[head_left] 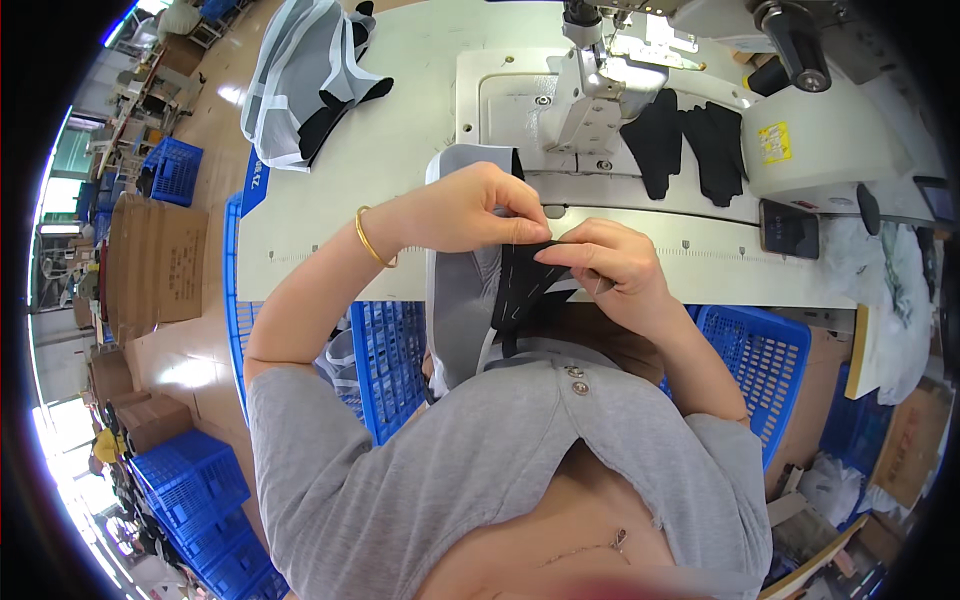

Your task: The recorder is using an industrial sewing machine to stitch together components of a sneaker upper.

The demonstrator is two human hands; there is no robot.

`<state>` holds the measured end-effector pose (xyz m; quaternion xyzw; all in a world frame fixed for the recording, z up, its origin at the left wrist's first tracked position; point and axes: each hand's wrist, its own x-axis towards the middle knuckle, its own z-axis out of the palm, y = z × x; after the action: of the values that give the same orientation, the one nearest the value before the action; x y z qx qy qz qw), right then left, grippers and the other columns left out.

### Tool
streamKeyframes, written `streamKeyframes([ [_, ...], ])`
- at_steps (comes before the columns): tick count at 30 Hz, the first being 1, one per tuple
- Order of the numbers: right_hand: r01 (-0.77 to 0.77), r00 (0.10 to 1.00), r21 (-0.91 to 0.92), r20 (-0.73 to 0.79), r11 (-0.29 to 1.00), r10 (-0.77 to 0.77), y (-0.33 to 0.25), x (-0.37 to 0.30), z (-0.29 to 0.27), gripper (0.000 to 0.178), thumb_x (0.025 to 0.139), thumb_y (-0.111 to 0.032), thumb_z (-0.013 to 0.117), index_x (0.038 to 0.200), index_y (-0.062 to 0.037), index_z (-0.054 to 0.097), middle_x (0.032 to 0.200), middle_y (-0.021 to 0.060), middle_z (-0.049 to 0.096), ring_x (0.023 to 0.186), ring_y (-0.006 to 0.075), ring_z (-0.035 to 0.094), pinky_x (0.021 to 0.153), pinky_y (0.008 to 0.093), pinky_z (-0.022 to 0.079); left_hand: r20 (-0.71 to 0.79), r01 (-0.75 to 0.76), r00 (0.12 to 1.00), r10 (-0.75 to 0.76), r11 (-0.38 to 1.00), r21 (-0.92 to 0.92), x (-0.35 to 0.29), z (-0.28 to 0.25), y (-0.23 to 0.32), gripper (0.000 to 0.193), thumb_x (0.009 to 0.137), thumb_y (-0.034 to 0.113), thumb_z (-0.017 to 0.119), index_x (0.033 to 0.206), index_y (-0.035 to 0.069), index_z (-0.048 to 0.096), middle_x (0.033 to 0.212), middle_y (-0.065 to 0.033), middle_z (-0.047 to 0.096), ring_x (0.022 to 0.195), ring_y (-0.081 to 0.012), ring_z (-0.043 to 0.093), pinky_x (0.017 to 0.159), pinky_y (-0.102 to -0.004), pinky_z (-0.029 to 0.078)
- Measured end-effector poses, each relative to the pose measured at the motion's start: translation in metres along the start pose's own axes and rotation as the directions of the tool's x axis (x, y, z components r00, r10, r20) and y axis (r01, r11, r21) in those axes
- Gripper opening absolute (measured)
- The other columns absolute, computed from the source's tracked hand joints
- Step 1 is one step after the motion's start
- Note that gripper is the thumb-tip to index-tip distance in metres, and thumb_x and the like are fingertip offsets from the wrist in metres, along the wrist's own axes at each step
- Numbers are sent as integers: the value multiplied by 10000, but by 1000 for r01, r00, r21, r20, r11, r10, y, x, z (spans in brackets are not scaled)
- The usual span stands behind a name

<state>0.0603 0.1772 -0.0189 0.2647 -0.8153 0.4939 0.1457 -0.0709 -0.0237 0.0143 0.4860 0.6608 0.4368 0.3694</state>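
In the head view, the left forearm rises from the lower left, elbow bent, and the left hand [490,208] curls inward. The right hand [618,265] reaches from the lower right. Both hands, fingertips near each other, pinch the black cloth [518,285] at frame centre, over the front edge of the tabletop [340,215].

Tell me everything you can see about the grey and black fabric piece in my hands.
The fabric piece looks like soft cloth: a grey panel with white edging, beside a black section marked with short pale dashes. The left hand and right hand pinch the black section near its top. The piece spans the white table's front edge, slightly creased, reaching toward your grey shirt.
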Motion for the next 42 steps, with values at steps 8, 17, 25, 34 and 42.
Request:
streamKeyframes([
  [8, -338, 920, 318, -87, 886, 382, -22, -3, -2, 242, 791, 120, 565, 953, -19, 678, 930, 117, 670, 810, 255, 657, 688, 352, 520, 48, -17, 999, 8, 982, 191, 3, 3, 14, 135, 879, 119, 676, 865, -13, 649, 771, -89, 619, 726, -208, 575, 681, -318, 457],
  [17, -411, 905, 27, 132, 911, 405, -15, 12, -16, 145, 902, -143, 656, 918, 0, 674, 743, 138, 655, 640, 223, 621, 601, 325, 477, 3, 0, 1000, 0, 967, 254, 5, 3, 21, 120, 847, 121, 697, 834, 12, 648, 783, -87, 643, 746, -237, 597, 705, -339, 458],
  [25, -417, 879, 2, 258, 909, 402, -13, 19, -27, 135, 882, -145, 671, 901, -11, 665, 724, 138, 650, 633, 257, 629, 583, 320, 478, 7, -21, 1000, 20, 953, 301, 6, 7, 29, 106, 823, 134, 719, 807, 56, 649, 728, -25, 602, 709, -192, 566, 837, -332, 396],
  [34, -327, 912, 28, 269, 945, 308, -10, 15, -26, 136, 858, -132, 691, 868, -9, 633, 720, 135, 650, 631, 281, 634, 590, 349, 492, 58, 5, 998, -26, 941, 339, 2, 2, 32, 134, 776, 129, 753, 815, 75, 637, 759, -3, 589, 763, -165, 554, 912, -316, 352],
  [42, -183, 946, -67, 259, 981, 194, -13, 13, -29, 121, 823, -103, 702, 869, -14, 633, 765, 140, 658, 708, 305, 651, 633, 370, 508, -216, -90, 957, 193, 907, 412, -5, 11, 23, 184, 761, 138, 769, 876, 61, 647, 802, -13, 606, 815, -157, 567, 856, -316, 397],
])
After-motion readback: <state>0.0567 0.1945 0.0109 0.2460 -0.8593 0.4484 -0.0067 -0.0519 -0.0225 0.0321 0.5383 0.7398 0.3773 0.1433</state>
